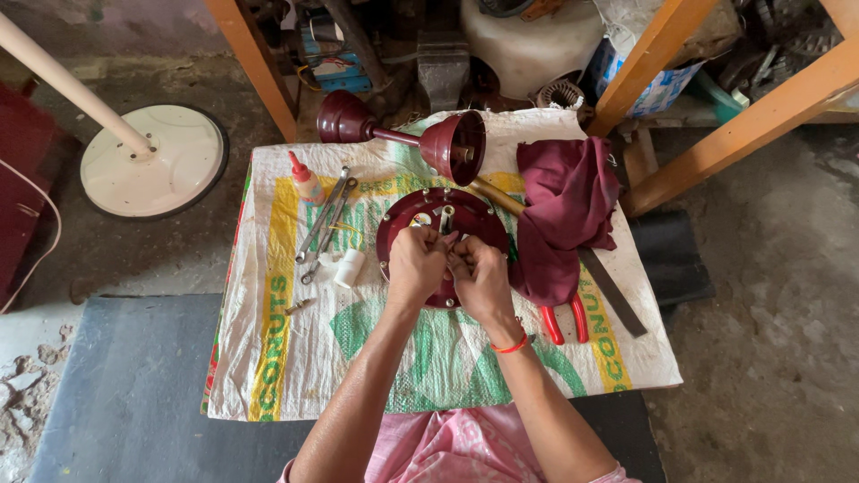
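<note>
Centrally, both hands [449, 265] pinched together over maroon round cover [440, 219], on printed sack [286, 358].

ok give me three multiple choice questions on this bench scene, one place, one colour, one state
1. Where is the small plastic bottle with the red cap?
A. left of the round maroon metal fan cover
B. on the maroon cloth
C. on the floor

2. What colour are the plier handles?
A. blue
B. red
C. yellow

3. What are the left hand and right hand doing?
A. resting apart, off the table
B. lifting the cloth
C. close together over the fan cover

Answers: 1 A, the bottle lies on the woven sack left of the cover; 2 B, red handles stick out below the cloth; 3 C, both hands meet above the cover, pinching something too small to tell.
</note>
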